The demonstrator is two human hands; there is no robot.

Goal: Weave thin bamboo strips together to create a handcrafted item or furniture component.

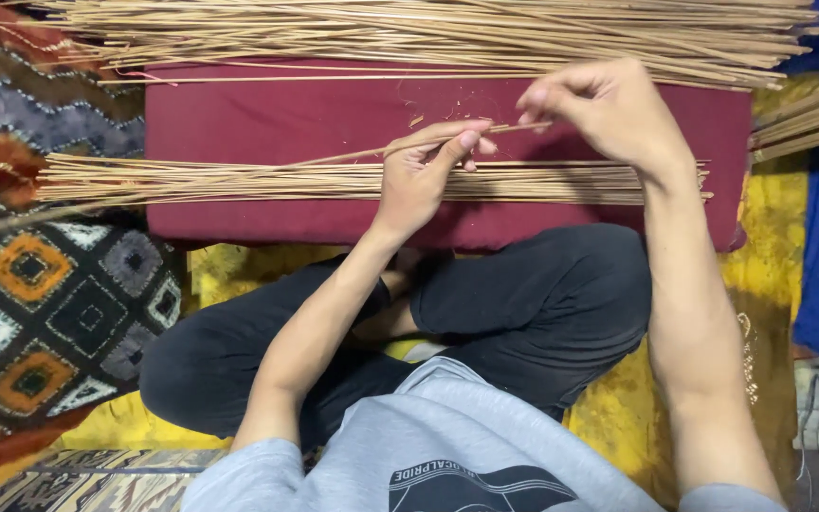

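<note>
The fingers of the left hand (421,175) and right hand (599,104) are closed in a pinch on one thin stick (372,152), held just above the maroon cushion (267,118) near its middle. Its long axis runs left to right, tilted slightly, the far tip dipping toward the cushion's left edge. By my judgement much sorting is left: a small bundle (220,180) lies along the near edge, a larger heap (409,33) along the far edge.

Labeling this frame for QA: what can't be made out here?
Head view only:
- Single stick: its left end blurs out over the patterned cloth.
- Left hand hides part of the near stick bundle.
- Far stick pile: cut off by the top edge.
- Right hand: fingertips curl under, grip point hidden.
</note>
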